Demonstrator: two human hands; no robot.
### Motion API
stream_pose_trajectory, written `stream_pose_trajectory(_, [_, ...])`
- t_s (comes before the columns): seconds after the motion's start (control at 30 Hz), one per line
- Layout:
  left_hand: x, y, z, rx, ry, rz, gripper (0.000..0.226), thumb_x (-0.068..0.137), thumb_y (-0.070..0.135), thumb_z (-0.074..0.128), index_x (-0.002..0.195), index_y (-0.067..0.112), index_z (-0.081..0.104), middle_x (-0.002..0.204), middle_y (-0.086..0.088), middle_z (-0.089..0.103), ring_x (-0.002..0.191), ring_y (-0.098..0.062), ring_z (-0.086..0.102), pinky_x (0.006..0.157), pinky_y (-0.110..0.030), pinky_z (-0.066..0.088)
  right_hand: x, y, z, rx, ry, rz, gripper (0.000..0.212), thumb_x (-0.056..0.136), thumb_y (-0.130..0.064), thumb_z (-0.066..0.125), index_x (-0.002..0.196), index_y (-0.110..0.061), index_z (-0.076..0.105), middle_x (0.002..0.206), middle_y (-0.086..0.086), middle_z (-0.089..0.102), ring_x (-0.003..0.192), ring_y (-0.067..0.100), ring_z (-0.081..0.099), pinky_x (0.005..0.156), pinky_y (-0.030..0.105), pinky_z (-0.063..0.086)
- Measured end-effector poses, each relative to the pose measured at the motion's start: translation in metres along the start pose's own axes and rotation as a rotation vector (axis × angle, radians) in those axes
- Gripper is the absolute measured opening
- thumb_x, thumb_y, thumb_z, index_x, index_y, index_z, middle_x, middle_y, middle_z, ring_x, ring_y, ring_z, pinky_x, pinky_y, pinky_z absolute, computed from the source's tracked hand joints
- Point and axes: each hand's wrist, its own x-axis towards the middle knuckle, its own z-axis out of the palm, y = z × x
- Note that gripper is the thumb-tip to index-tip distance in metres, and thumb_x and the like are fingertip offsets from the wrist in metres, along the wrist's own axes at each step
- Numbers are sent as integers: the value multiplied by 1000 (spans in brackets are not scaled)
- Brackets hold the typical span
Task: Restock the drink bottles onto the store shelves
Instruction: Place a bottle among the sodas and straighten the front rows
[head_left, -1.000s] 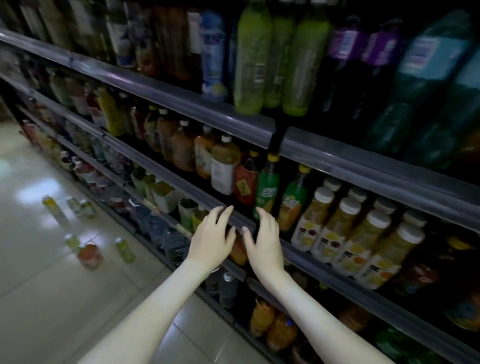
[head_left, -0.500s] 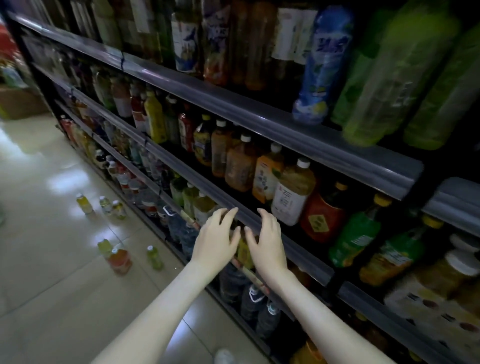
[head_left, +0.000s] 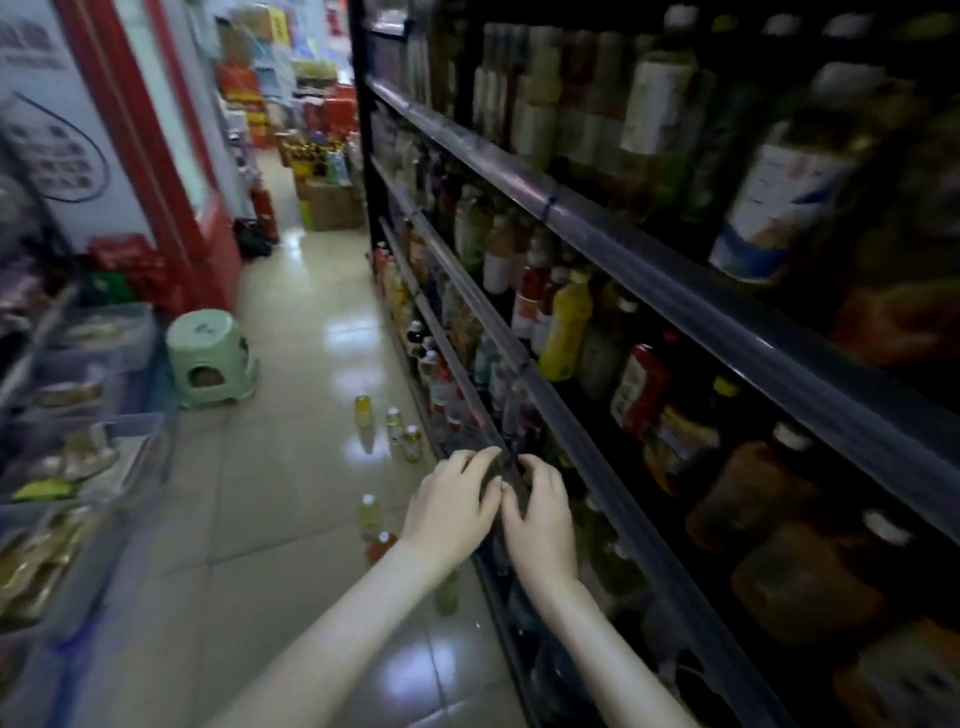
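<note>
Dark store shelves (head_left: 649, 275) run along the right, packed with rows of drink bottles, among them a yellow bottle (head_left: 566, 322). My left hand (head_left: 452, 504) and my right hand (head_left: 540, 519) are side by side at the front rail of a low shelf (head_left: 467, 384). Their fingers are loosely bent and touch or nearly touch the rail, and neither holds a bottle. Several small bottles stand on the tiled floor beside the shelf: three yellowish ones (head_left: 395, 418) further off, and a yellow one (head_left: 370, 514) and a red one (head_left: 382, 545) just left of my left wrist. The picture is blurred.
A pale green plastic stool (head_left: 210, 358) stands on the aisle floor to the left. Clear bins of goods (head_left: 78, 415) line the left edge. A red-framed cooler (head_left: 171, 182) stands behind them. Cardboard boxes and stacked goods (head_left: 327, 202) close the far end of the aisle.
The view has swung left and now looks down the aisle. Both hands stay together at the low shelf rail, with their fingers more bent than before.
</note>
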Motion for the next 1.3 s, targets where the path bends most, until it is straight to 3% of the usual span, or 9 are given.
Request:
stream_pose_trajectory(0.1, [44, -63, -32, 31, 6, -45, 42, 100, 35, 40, 141, 24, 44, 134, 3, 50, 123, -18, 48, 95, -33, 44, 53, -37, 55, 62, -38, -38, 38, 97, -23, 52, 132, -11, 48, 129, 3, 48, 121, 18, 48, 97, 24, 39])
stream_pose_trajectory(0.2, [97, -126, -65, 75, 20, -27, 40, 99, 35, 42, 138, 24, 47, 132, 2, 53, 120, -20, 51, 91, -32, 43, 109, -74, 107, 86, -15, -55, 39, 98, -27, 49, 135, -15, 45, 133, -1, 46, 123, 14, 47, 91, 18, 37])
stream_pose_trajectory(0.37, [190, -195, -106, 8, -93, 82, 43, 100, 38, 39, 142, 28, 39, 134, 6, 48, 111, -14, 55, 85, -29, 47, 196, -119, 159, 125, 141, 93, 49, 99, -27, 47, 145, -17, 32, 146, -2, 34, 133, 14, 38, 97, 19, 34])
stream_pose_trajectory(0.53, [266, -205, -102, -52, -181, 274, 49, 101, 37, 38, 149, 28, 29, 146, 3, 37, 127, -15, 44, 82, -23, 45, 252, -96, 152, 123, 350, 342, 55, 97, -19, 52, 146, -15, 28, 148, 4, 33, 134, 20, 37, 105, 30, 36])
stream_pose_trajectory(0.67, [309, -193, -73, -75, -248, 399, 51, 101, 38, 38, 150, 31, 23, 146, 4, 34, 119, -16, 47, 78, -25, 48, 275, -64, 136, 57, 434, 481, 58, 97, -19, 52, 148, -14, 25, 149, 6, 32, 135, 22, 36, 105, 31, 36])
stream_pose_trajectory(0.93, [402, -189, -41, -1, -221, 512, 55, 101, 39, 38, 151, 29, 19, 154, -5, 24, 136, -23, 33, 106, -34, 38, 353, -55, 146, -148, 368, 254, 70, 97, -23, 53, 151, -33, 11, 155, 0, 19, 143, 18, 12, 110, 27, 18])
stream_pose_trajectory(1.1, [473, -211, -48, 6, -160, 452, 53, 101, 39, 38, 151, 30, 22, 155, -6, 24, 139, -25, 28, 108, -36, 35, 426, -69, 176, -181, 306, 143, 60, 98, -25, 49, 150, -31, 19, 153, 0, 24, 142, 17, 16, 110, 25, 18])
stream_pose_trajectory(1.3, [537, -268, -58, 20, -156, 385, 51, 100, 40, 37, 149, 28, 27, 150, -3, 33, 134, -22, 36, 105, -36, 38, 493, -93, 227, -113, 254, 123, 50, 100, -26, 45, 147, -26, 29, 150, -3, 28, 139, 13, 20, 103, 18, 19])
